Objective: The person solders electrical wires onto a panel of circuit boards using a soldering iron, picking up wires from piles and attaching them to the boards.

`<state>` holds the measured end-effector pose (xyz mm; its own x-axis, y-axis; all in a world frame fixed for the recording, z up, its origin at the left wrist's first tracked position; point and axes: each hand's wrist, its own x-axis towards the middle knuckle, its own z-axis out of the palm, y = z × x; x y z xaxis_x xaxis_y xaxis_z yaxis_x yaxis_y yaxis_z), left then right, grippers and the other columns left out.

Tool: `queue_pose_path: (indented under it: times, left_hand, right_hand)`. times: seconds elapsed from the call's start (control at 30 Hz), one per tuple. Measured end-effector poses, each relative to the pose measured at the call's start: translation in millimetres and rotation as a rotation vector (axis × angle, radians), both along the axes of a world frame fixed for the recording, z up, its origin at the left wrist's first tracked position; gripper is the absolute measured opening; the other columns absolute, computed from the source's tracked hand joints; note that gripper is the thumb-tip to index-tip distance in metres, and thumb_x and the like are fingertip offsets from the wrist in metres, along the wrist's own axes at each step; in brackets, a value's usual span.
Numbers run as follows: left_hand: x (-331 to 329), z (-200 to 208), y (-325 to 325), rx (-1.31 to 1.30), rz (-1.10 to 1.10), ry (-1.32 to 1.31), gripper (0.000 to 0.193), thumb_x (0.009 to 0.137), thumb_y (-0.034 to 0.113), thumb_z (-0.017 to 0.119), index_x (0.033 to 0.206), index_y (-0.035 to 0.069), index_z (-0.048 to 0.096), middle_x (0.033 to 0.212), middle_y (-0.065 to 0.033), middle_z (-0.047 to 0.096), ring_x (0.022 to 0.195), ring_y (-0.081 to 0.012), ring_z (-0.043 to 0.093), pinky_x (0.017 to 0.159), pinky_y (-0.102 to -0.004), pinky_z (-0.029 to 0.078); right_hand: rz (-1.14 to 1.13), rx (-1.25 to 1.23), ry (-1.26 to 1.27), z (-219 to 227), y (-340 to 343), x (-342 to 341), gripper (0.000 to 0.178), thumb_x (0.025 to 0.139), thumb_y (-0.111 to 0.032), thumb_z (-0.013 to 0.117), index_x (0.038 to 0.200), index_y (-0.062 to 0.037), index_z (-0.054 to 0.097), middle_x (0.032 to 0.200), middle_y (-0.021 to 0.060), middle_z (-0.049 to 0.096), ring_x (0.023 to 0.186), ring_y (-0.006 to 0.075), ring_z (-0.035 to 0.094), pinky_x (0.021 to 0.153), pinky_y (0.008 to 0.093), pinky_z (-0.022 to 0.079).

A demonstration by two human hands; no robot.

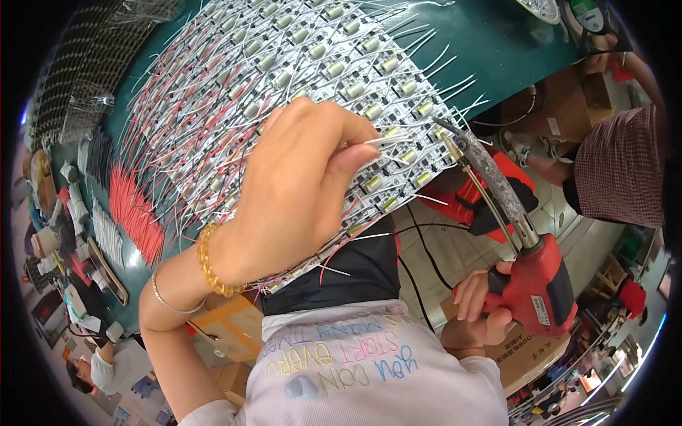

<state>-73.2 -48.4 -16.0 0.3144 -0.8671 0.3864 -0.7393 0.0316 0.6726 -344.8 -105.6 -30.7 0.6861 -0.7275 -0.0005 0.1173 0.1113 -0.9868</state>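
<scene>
A large panel of white circuit boards fills the middle, dotted with pale cylindrical parts and bristling with red and white wires. Over its lower part, my left hand pinches a few thin white wires between thumb and forefinger. My right hand is wrapped round the grip of a red and black soldering gun. The gun's long metal barrel points up and left, its tip by the panel's right edge, near a white wire. Whether the tip touches the board I cannot tell.
Bundles of red wires, white wires and black wires lie on the green table to the left. A phone rests near its left edge. Another person's checked garment shows at right, beside cardboard boxes.
</scene>
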Motion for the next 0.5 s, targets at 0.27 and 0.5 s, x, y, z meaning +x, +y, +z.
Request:
queue_pose_path:
  times: [0.27,0.5]
  left_hand:
    - [-2,-2,-2,0.110,-0.008,0.060,0.009,0.080,0.001,0.064,0.084,0.003,0.056,0.075,-0.0061,0.055,0.072,-0.0251,0.048,0.065,-0.0350,0.038]
    - [-3,-10,2,-0.059,0.056,-0.070,0.013,0.076,0.002,0.067,0.083,0.004,0.055,0.074,-0.0066,0.053,0.070,-0.0260,0.047,0.066,-0.0352,0.036]
  right_hand:
    - [-0.063,0.107,-0.038,-4,2,-1,0.081,0.079,-0.061,0.058,0.128,-0.0002,0.035,0.051,-0.0044,0.042,0.044,0.0109,0.044,0.049,0.0278,0.038]
    - [-0.139,0.125,0.009,-3,2,-5,0.065,0.083,-0.057,0.058,0.114,-0.0008,0.049,0.055,-0.0030,0.047,0.048,0.0130,0.048,0.051,0.0289,0.040]
